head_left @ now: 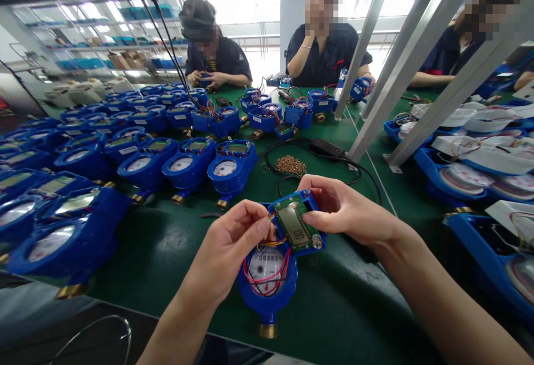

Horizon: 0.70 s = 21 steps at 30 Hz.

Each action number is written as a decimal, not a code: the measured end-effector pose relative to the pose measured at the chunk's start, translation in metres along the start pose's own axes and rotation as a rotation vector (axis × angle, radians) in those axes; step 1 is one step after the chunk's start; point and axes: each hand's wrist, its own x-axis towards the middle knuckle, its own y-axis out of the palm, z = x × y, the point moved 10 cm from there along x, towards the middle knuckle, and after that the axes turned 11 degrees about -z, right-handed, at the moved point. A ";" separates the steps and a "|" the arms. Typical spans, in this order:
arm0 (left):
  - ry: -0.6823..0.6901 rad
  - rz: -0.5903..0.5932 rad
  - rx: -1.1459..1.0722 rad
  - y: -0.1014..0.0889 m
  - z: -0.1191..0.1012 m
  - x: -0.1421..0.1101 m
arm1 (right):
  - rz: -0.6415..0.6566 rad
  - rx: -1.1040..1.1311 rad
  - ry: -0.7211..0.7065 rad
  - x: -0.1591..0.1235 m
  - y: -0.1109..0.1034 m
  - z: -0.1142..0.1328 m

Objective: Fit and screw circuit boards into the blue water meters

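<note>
In front of me a blue water meter (pixel 267 267) lies on the green table, its brass fitting toward me and its white dial looped over by red and black wires (pixel 255 282). Tilted above its upper part is a green circuit board (pixel 294 223) with a small LCD screen. My right hand (pixel 340 206) grips the board's right edge between thumb and fingers. At the board's left side my left hand (pixel 246 228) is closed, thumb and forefinger pinching the thin yellow and dark wires (pixel 272 242). Its fingertips partly hide the wire ends.
Rows of blue water meters (pixel 183 164) fill the left side. A heap of small brass screws (pixel 291 165) and a black cable (pixel 325 147) lie beyond my hands. Metal posts (pixel 375 114) rise at the right, beside opened meters with white covers (pixel 479 156). Co-workers (pixel 323 53) sit opposite.
</note>
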 end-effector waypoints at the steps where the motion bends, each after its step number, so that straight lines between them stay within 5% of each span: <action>1: -0.012 0.005 -0.004 -0.001 0.001 0.001 | 0.005 0.020 0.001 0.001 0.000 -0.002; 6: 0.002 -0.012 0.054 -0.005 0.001 -0.001 | -0.027 0.048 0.019 0.004 0.000 -0.005; 12: 0.200 -0.147 0.246 -0.004 -0.020 -0.012 | -0.116 -0.015 0.017 0.000 -0.003 0.004; 21: -0.031 0.064 -0.052 -0.001 0.001 0.001 | 0.016 0.052 -0.037 0.007 0.001 -0.003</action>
